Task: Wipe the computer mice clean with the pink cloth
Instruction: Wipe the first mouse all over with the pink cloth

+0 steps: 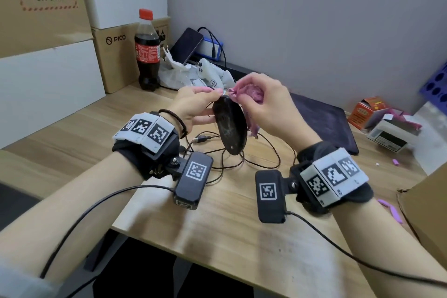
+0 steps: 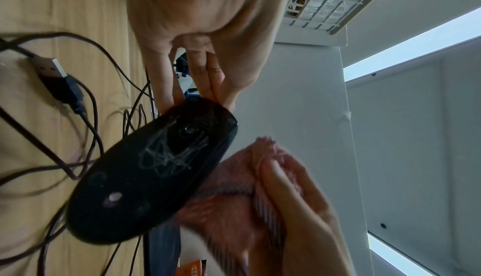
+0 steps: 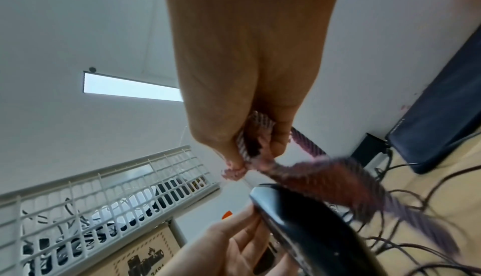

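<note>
- Lying loose on the wooden desk (image 1: 225,222) nearest the viewer: tangled dark cable (image 1: 263,159) ending in a USB plug (image 1: 202,139).
- Gripping a black mouse (image 1: 231,126) above the cable with the left hand (image 1: 193,106), fingers curled round its far end, scratched underside facing the viewer.
- Bunching the pink cloth (image 1: 244,94) in the right hand (image 1: 266,104), fingers curled round it, cloth touching the mouse's right edge.
- Standing farther back: cola bottle (image 1: 147,53), white controller (image 1: 212,74), cardboard boxes (image 1: 43,2).

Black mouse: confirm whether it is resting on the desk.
No, the left hand holds the black mouse up above the desk.
</note>
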Demonstrator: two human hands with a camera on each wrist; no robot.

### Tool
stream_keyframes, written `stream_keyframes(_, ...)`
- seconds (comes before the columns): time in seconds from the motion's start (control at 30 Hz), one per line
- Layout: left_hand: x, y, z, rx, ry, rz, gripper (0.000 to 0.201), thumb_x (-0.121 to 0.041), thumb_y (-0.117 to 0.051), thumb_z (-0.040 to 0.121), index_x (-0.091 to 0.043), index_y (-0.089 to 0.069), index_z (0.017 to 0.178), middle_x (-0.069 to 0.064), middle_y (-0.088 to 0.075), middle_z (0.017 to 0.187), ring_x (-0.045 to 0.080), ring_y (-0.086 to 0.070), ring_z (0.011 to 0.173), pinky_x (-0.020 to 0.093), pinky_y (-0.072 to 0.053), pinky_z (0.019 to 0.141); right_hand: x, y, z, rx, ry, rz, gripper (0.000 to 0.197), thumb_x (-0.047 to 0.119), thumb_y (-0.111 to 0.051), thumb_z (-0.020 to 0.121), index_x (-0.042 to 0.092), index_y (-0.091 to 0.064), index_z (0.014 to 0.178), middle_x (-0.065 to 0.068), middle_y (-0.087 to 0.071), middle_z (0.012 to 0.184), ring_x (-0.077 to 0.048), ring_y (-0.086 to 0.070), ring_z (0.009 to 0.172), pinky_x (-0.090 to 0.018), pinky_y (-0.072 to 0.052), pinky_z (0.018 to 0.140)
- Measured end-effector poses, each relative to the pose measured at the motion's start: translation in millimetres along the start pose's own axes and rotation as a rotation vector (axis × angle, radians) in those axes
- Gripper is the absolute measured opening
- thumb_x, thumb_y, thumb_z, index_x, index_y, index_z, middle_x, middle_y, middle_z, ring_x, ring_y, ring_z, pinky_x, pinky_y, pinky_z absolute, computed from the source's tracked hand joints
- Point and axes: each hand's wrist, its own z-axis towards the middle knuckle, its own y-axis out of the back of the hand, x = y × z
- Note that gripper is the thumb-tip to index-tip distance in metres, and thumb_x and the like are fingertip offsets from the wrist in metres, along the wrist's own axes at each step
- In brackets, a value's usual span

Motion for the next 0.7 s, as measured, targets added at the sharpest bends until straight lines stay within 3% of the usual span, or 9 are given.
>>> stream_keyframes(0.1, -5.9, -1.9, -0.2, 0.002, 0.001, -0.017, 0.027, -0.022, -0.068, 0.091, -0.010, -0.063, 0.114, 0.003, -0.070, 0.087, 0.016, -0.070, 0.071, 0.032, -0.062, 0.068, -1.8, -9.5, -0.2, 0.054, 0.049, -0.076, 0.007, 0.016, -0.063, 0.091, 0.017, -0.070, 0.094, 0.001, -0.059, 0.100, -0.011, -0.058, 0.091, -0.022, -0.046, 0.083)
stream_keyframes(0.23, -5.1, 3.9, 2.4, -0.063, 0.053, -0.064, 0.015, -0.020, -0.066, 0.092, -0.012, -0.063, 0.105, 0.002, -0.070, 0.083, 0.011, -0.069, 0.064, 0.027, -0.060, 0.056, -16.1, -17.1, -22.5, 0.107, 0.009, -0.025, 0.011, 0.011, -0.062, 0.091, 0.019, -0.069, 0.089, 0.003, -0.062, 0.100, -0.007, -0.060, 0.091, -0.019, -0.048, 0.083)
stream_keyframes(0.37, -1.0, 9.0, 3.6, -0.119, 0.100, -0.102, 0.006, -0.020, -0.065, 0.093, -0.015, -0.063, 0.090, 0.000, -0.067, 0.085, 0.015, -0.065, 0.075, 0.026, -0.058, 0.051, -34.5, -24.0, -48.1, 0.278, -0.079, 0.001, 0.021, 0.007, -0.060, 0.089, 0.027, -0.067, 0.082, 0.009, -0.063, 0.097, -0.010, -0.065, 0.087, -0.038, -0.057, 0.082)
stream_keyframes(0.43, -0.3, 10.2, 2.9, -0.132, 0.120, -0.126, 0.008, -0.021, -0.063, 0.095, -0.017, -0.062, 0.087, -0.001, -0.065, 0.087, 0.015, -0.064, 0.076, 0.026, -0.058, 0.050, -37.9, -23.1, -56.0, 0.315, -0.085, -0.008, 0.020, 0.005, -0.060, 0.088, 0.023, -0.069, 0.084, 0.009, -0.064, 0.096, -0.006, -0.064, 0.089, -0.034, -0.056, 0.082)
stream_keyframes(0.53, 0.0, 10.7, 1.7, -0.123, 0.141, -0.140, 0.008, -0.021, -0.062, 0.096, -0.016, -0.062, 0.090, 0.000, -0.065, 0.093, 0.016, -0.062, 0.078, 0.027, -0.058, 0.050, -34.5, -12.1, -52.3, 0.188, -0.085, 0.081, 0.015, 0.004, -0.061, 0.088, 0.017, -0.068, 0.086, 0.006, -0.067, 0.096, -0.006, -0.067, 0.088, -0.021, -0.055, 0.074)
stream_keyframes(0.7, 2.7, 11.5, 0.4, -0.102, 0.159, -0.135, 0.006, -0.021, -0.061, 0.096, -0.015, -0.062, 0.095, 0.000, -0.066, 0.098, 0.016, -0.065, 0.078, 0.030, -0.061, 0.058, -14.7, 7.6, -22.7, -0.047, -0.015, 0.150, 0.014, 0.005, -0.059, 0.089, 0.016, -0.068, 0.089, 0.006, -0.068, 0.101, -0.004, -0.064, 0.095, -0.026, -0.054, 0.086)
